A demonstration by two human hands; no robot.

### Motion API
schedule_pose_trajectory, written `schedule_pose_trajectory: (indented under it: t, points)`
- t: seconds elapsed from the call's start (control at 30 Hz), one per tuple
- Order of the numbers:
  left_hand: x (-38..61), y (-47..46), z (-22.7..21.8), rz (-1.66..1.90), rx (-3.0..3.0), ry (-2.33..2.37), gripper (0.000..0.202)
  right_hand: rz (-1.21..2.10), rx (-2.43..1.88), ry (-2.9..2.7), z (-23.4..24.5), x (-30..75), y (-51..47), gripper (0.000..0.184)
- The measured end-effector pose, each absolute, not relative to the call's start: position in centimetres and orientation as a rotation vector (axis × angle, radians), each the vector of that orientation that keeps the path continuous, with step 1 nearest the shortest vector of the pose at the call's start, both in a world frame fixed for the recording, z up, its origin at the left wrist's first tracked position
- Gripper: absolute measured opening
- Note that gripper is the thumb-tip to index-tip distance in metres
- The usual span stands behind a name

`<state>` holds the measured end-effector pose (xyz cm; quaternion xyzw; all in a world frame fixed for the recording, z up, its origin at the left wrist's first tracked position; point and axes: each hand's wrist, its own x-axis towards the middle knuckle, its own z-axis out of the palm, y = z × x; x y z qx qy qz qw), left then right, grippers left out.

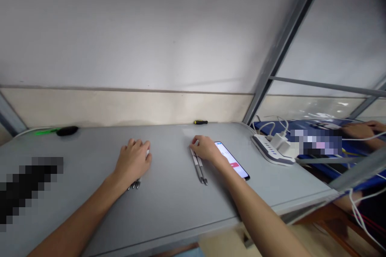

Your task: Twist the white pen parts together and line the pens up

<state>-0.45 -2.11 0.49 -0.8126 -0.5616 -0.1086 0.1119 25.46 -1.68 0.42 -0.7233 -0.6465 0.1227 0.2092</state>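
My left hand [133, 160] rests palm down on the grey desk, its fingers curled over several pens. Only the silver tips of those pens [134, 185] stick out below the palm, and a bit of white shows by the fingertips. Further right, my right hand [205, 148] pinches with thumb and fingers at the upper end of the white-and-grey pens [199, 168]. Two of these lie side by side, tips toward me. A phone [233, 162] with a lit screen lies just beside my right wrist, partly covered by it.
Along the wall lie a yellow-black screwdriver [201, 122] and a black item [67, 130] with a green part. A white power strip [273, 150] with plugged-in chargers sits at the right. Beyond the metal frame post [283, 52], another person's hands [360, 131] show over a blue surface.
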Motion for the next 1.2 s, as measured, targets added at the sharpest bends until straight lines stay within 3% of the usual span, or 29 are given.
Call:
schedule_pose_trajectory:
  t: [0.23,0.5,0.8,1.0,1.2]
  points:
    - [-0.6,-2.0,0.5,-0.335,-2.585,-1.598,0.021,0.113,-1.833,-1.740,0.5,25.1,-1.6,0.017]
    - [-0.3,-2.5,0.8,-0.374,-2.590,-1.566,0.012,0.156,-1.479,-1.927,0.5,23.4,-2.1,0.013]
    - [-0.7,-2.0,0.6,-0.342,-2.550,-1.582,0.022,0.194,-1.378,-2.037,0.5,22.8,-2.7,0.013]
    - [0.2,-2.4,0.8,-0.597,-2.721,-1.493,0.022,0.227,-1.340,-2.053,0.7,22.6,-3.1,0.013]
    - [0.8,-3.4,2.1,-0.875,-3.063,-1.633,0.029,0.341,-1.034,-2.129,1.4,22.1,-3.9,0.046]
